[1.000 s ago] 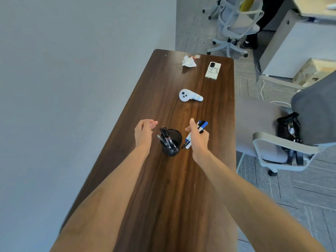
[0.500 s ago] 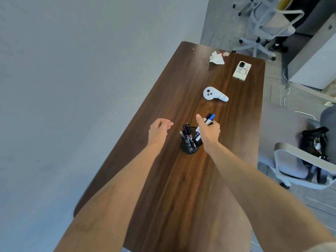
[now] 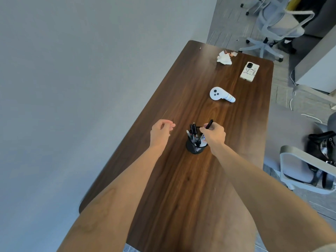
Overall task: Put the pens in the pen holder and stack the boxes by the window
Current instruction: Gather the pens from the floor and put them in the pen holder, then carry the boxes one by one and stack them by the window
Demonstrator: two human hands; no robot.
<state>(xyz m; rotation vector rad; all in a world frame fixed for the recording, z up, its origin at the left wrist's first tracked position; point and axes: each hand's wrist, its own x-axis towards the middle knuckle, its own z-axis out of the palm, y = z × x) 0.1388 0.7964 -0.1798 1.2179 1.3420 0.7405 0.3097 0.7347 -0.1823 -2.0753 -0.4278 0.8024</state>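
A black mesh pen holder [image 3: 195,148] stands on the dark wooden table [image 3: 181,179], with several dark pens [image 3: 193,131] upright in it. My right hand [image 3: 214,134] is over the holder's right rim, shut on a black pen [image 3: 209,124] whose top sticks up past my fingers; its lower end is hidden behind my hand and points into the holder. My left hand [image 3: 161,132] hovers left of the holder, apart from it, fingers loosely curled and holding nothing. No boxes are in view.
A white controller [image 3: 221,94] lies beyond the holder. Farther back are a phone in a white case [image 3: 249,71] and crumpled tissue [image 3: 224,58]. A grey wall runs along the table's left side. Office chairs [image 3: 307,168] stand to the right.
My right hand has moved left and down over the holder, bringing the pens into it; the blue-capped pen no longer shows above my fingers. My left hand has barely moved. The view has shifted left.
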